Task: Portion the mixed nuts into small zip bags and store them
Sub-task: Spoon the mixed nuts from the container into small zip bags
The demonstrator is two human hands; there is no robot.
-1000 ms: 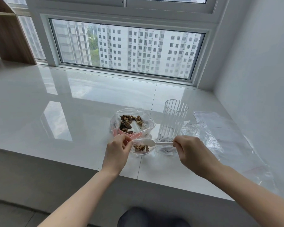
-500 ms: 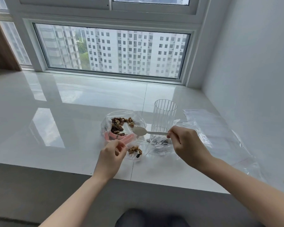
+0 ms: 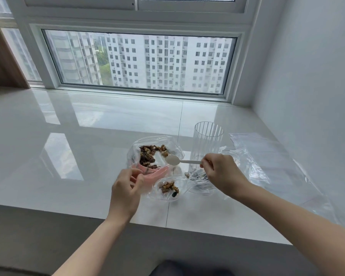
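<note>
Lifted away from the small bag since a second ago, the white plastic spoon now hangs over the near right edge of the big bag's mouth, its bowl looking bare, where before it was tipped at the little bag's opening.

Taking the ribbed clear cup as the marker, it stands upright on the glossy white tabletop. Right of the cup, loose clear plastic bags lie spread flat towards the wall. Left of the cup sits the large open zip bag with a pink seal strip, and the mixed nuts lie piled in its far half. In front of the cup and slightly left is the small zip bag, lying on the tabletop with a small clump of nuts inside; it has stayed where it was.

Her right hand has drawn back towards the cup's base, fingers curled and pinching the end of the spoon's handle. Her left hand, left of the cup and nearest me, has shifted from the small bag's mouth; its fingers now curl around the pink lip of the large bag, thumb pressed on the strip.
</note>
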